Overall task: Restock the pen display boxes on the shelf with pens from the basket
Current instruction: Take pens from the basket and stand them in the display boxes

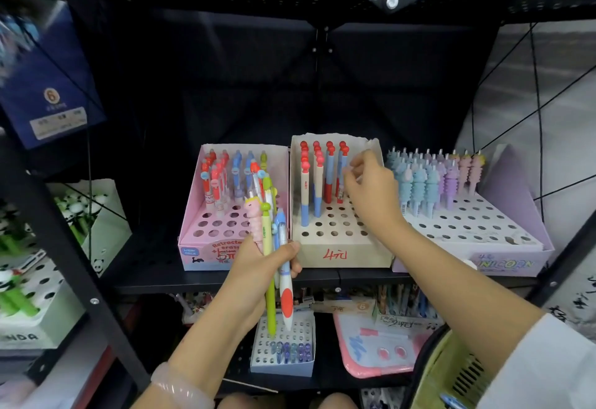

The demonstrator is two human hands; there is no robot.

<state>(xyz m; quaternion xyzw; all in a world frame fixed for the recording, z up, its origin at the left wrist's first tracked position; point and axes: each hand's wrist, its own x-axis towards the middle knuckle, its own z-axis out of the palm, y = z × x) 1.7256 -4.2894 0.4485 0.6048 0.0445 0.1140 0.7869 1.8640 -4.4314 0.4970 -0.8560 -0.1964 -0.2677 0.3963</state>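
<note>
Three pen display boxes stand on a black shelf: a pink box (193,241) on the left, a beige box (342,255) in the middle, a lilac unicorn box (503,261) on the right. My left hand (258,274) grips a bunch of pens (274,247) upright in front of the pink box. My right hand (371,190) hovers over the right side of the beige box, fingers bent by the red-capped pens (317,179); whether it pinches a pen is hidden. The yellow basket (451,373) shows at the lower right.
A lower shelf holds a small white pen box (283,363) and a pink tray (371,363). Green panda pen boxes (32,299) sit on the left rack. A blue packet (48,79) hangs at the upper left. Black shelf posts (80,279) frame the bay.
</note>
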